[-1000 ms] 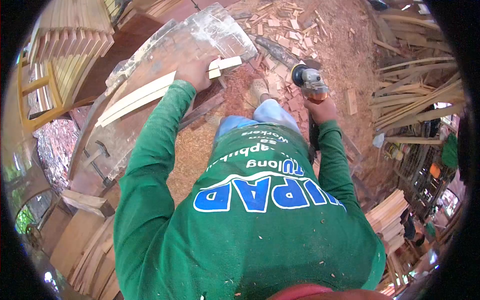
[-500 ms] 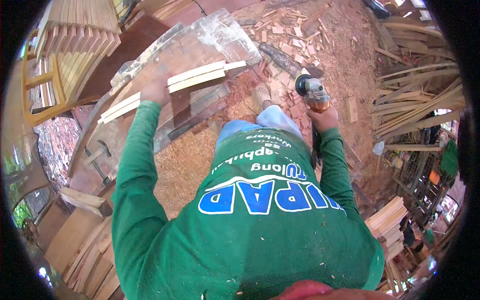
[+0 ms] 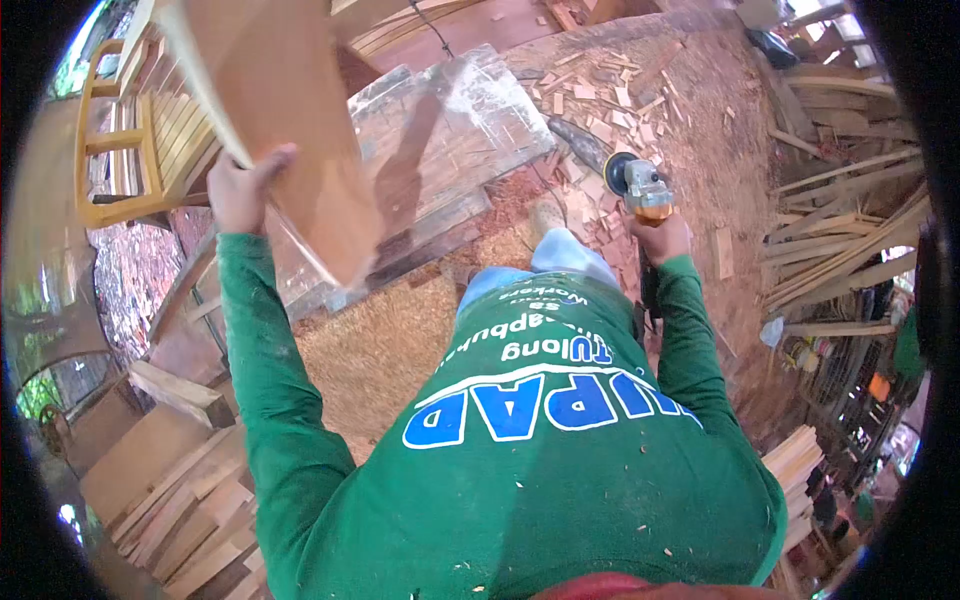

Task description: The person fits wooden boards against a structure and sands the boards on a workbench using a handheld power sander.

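A broad flat wooden board (image 3: pixel 300 130) is raised at the upper left, slightly blurred. My left hand (image 3: pixel 245 190) grips its near edge, thumb on the face and fingers behind. To the right, my right hand (image 3: pixel 662 238) is wrapped round the body of an angle grinder (image 3: pixel 645 192), whose round disc faces up and left. Under and beyond the board lies a worn wooden workbench (image 3: pixel 450 130) with whitish patches at its far end.
Wood offcuts (image 3: pixel 610 105) litter the floor ahead. Long thin strips (image 3: pixel 850 240) are piled at the right. A yellow wooden frame (image 3: pixel 118 140) stands at the upper left, and stacked boards (image 3: pixel 170 500) lie at the lower left.
My left hand has moved left off the narrow pale pieces on the bench and now holds up the broad board. The grinder stays in my right hand, and the view has shifted slightly.
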Motion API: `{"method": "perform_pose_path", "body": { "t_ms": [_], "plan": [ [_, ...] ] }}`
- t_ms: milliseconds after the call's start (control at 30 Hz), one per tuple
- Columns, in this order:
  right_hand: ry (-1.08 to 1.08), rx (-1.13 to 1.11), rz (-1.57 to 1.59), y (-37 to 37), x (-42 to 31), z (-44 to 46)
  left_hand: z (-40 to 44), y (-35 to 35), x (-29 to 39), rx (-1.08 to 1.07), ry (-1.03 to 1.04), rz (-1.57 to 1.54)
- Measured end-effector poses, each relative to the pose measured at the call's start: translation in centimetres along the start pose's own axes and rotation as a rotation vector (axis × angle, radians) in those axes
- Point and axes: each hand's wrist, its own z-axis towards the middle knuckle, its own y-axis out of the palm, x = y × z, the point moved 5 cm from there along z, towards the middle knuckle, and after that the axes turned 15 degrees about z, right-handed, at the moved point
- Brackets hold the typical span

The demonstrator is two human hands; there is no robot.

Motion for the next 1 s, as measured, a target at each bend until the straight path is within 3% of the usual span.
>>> {"method": "perform_pose_path", "body": {
  "t_ms": [133,267,367,533,633,667,767,833,900,967,1000],
  "plan": [
    [-0.091,-0.039,0.062,1.1,-0.5,1.3,-1.9,-0.4,-7.1,0.130,-0.274,-0.731],
    [-0.058,-0.073,-0.022,1.6,-2.2,0.8,-5.3,8.2,-18.6,0.142,-0.541,-1.197],
    [-0.079,-0.130,0.050,2.4,0.2,1.7,-8.4,15.7,-23.7,0.220,-0.810,-1.315],
    [-0.051,-0.060,-0.169,2.1,-0.7,1.4,-12.2,21.9,-26.3,0.255,-0.801,-1.489],
    [-0.088,-0.102,-0.154,2.4,-2.3,1.2,-15.0,21.7,-29.4,-0.365,-1.121,-0.673],
    [-0.095,-0.118,-0.149,2.7,-3.2,1.3,-15.0,20.6,-29.3,-0.661,-0.983,-0.245],
    [-0.108,-0.212,-0.118,4.2,-4.4,2.4,-11.9,17.3,-27.2,-0.711,-0.492,0.508],
    [-0.118,-0.329,-0.096,5.6,-4.6,4.0,-10.4,13.6,-23.1,-0.200,-0.502,0.557],
    [-0.212,-0.435,-0.082,7.0,-6.6,4.9,-8.6,15.0,-22.1,-0.028,-0.314,0.765],
    [-0.285,-0.516,-0.120,8.5,-7.8,6.2,-7.7,17.2,-16.6,-0.415,-0.548,0.625],
    [-0.314,-0.540,-0.158,9.5,-7.9,7.3,-7.8,19.1,-16.0,-0.423,-0.584,0.731]
  ]
}}
